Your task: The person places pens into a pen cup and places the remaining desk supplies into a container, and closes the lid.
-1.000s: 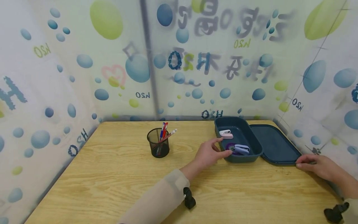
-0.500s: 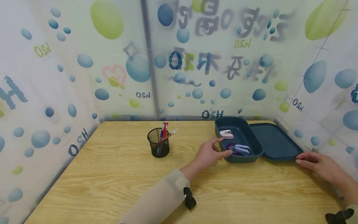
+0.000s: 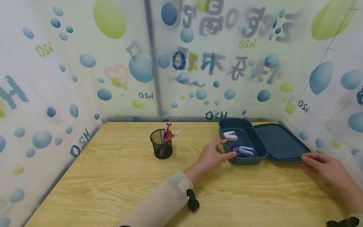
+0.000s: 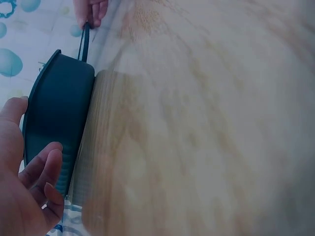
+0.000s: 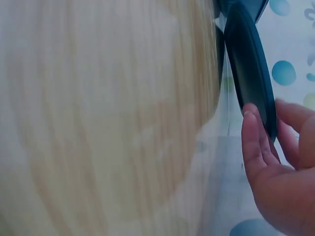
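Observation:
A dark teal lidless box (image 3: 248,161) stands at the back right of the table. In it lie a lavender stapler (image 3: 246,151), a round purple thing (image 3: 234,147) partly under it, and a small white and pink item (image 3: 231,136). My left hand (image 3: 210,155) holds the box at its near left corner, thumb over the rim (image 4: 25,129) and other fingers bent along the outer wall. My right hand (image 3: 326,165) pinches the near right corner of the matching lid (image 3: 280,142). The right wrist view has the lid (image 5: 251,69) edge-on between thumb and fingers.
A black mesh pen cup (image 3: 162,148) with several pens stands left of the box on the wooden table (image 3: 119,176). Patterned sheeting (image 3: 198,104) closes off the back and both sides. The lid lies close along the box's right side.
The right hand has raised the lid's near corner slightly and shifted it a little right and away. My left hand and the box have kept their place.

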Action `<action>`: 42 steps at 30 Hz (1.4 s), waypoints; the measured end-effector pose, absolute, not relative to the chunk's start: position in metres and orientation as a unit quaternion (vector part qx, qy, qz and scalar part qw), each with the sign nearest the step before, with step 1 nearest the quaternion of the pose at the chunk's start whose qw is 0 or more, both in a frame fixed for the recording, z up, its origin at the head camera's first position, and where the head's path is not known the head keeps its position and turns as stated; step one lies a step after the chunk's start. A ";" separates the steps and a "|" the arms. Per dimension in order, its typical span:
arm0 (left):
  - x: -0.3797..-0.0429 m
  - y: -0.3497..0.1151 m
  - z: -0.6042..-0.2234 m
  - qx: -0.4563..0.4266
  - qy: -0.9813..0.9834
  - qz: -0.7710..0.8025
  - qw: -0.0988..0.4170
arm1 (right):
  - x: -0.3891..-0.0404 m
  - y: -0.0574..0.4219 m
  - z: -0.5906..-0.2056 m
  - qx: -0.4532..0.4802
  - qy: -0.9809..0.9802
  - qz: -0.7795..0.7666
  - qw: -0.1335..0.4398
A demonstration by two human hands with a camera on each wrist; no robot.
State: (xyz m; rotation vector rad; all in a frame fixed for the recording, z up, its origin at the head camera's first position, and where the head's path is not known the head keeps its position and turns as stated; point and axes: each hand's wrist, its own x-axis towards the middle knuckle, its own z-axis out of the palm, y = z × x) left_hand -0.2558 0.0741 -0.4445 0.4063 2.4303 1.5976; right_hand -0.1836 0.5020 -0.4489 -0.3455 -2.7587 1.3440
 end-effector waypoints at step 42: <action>-0.258 0.075 -0.450 0.151 0.817 0.548 0.096 | -0.172 0.472 -0.439 -0.127 -0.603 0.775 0.142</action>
